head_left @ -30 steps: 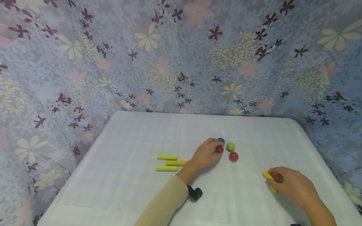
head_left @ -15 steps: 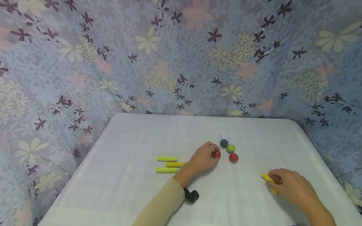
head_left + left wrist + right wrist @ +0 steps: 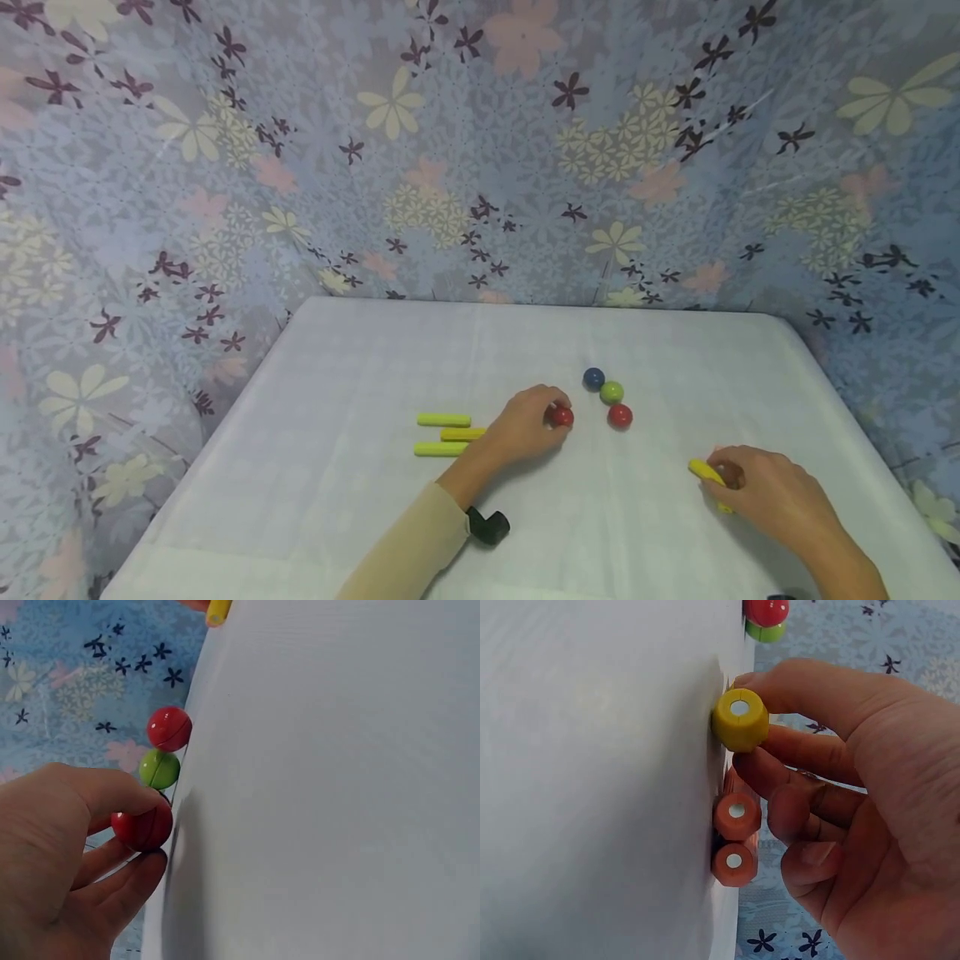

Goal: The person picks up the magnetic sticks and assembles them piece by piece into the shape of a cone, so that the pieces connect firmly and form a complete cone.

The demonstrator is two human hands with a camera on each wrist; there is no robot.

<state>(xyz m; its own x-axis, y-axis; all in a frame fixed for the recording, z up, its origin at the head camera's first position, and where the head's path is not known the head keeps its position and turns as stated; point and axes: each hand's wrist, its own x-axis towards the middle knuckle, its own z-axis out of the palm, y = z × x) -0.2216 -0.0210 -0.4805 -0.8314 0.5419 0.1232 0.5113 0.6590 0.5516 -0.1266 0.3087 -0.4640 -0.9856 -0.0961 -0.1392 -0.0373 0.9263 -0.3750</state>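
My left hand (image 3: 528, 425) pinches a shiny red ball (image 3: 562, 416) between thumb and fingers, just above or on the white table. In the left wrist view the held red ball (image 3: 144, 827) shows a thin seam. To its right in the head view lie a blue ball (image 3: 594, 379), a green ball (image 3: 612, 392) and a second red ball (image 3: 620, 416). Farther right, my right hand (image 3: 772, 493) pinches a yellow stick (image 3: 705, 471) with an angular, white-centred end. Two orange sticks (image 3: 736, 816) lie beside it in the right wrist view, mostly hidden in the head view.
Left of the left forearm lie a light green stick (image 3: 444, 420), a yellow stick (image 3: 462, 434) and another light green stick (image 3: 439, 449). A black strap piece (image 3: 489, 528) juts from the left sleeve. Flowered cloth (image 3: 480, 150) hangs behind the white table (image 3: 337, 350).
My left hand has drawn the red ball left and nearer, away from the blue ball, which now shows fully. The right hand's yellow stick has shifted slightly left.
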